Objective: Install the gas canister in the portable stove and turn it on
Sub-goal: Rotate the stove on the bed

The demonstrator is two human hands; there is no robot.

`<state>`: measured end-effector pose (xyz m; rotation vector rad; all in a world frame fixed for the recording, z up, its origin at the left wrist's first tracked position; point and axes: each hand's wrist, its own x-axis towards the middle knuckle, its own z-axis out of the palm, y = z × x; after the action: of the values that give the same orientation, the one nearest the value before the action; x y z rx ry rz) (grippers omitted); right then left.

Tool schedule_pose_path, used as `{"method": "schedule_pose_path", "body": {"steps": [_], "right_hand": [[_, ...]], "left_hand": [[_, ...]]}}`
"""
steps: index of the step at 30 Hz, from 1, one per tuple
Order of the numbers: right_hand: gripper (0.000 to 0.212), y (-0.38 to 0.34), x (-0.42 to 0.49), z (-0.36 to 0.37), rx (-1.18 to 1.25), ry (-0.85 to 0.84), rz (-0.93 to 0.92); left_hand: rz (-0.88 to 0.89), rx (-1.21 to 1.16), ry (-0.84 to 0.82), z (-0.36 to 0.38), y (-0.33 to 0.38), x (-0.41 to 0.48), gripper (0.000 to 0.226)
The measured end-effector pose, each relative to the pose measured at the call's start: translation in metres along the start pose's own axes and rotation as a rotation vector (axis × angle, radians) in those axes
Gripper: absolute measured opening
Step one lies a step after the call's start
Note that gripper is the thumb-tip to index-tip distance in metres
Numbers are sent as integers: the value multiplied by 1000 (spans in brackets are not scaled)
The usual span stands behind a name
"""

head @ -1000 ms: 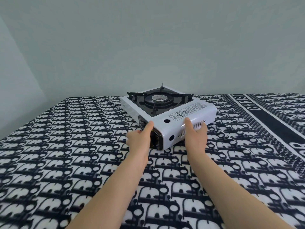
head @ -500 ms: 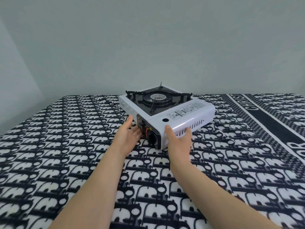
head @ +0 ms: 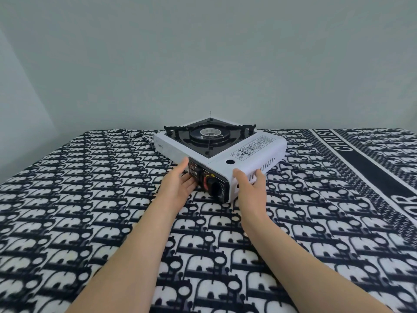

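Both open hands, left hand (head: 180, 182) and right hand (head: 249, 185), braced the white boxy metal stove (head: 246, 152) on the patterned blanket (head: 90, 199), apparently squaring it; no canister showed, so fetching it seemed next.

Soft, even light; faint shadows; wide-angle stretch and blur at edges.

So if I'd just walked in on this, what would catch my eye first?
Probably the white portable stove, sitting askew in the middle of a bold black-and-white patterned blanket, with its black burner on top. Next, the two bare arms reaching in: the left hand open beside the control panel with its black knob, the right hand against the stove's near corner.
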<state>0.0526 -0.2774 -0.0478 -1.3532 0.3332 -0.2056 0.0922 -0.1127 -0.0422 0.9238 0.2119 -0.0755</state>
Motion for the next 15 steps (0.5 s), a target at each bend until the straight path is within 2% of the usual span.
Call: {"method": "schedule_pose_path", "body": {"steps": [12,15], "right_hand": [[66,-5,17,-13,80,-1,26],[67,-6,22,-16,69,-22,41]], "left_hand": [[34,49,7,7,-4,-7,25],[38,50,25,8,-5,-8,30]]}}
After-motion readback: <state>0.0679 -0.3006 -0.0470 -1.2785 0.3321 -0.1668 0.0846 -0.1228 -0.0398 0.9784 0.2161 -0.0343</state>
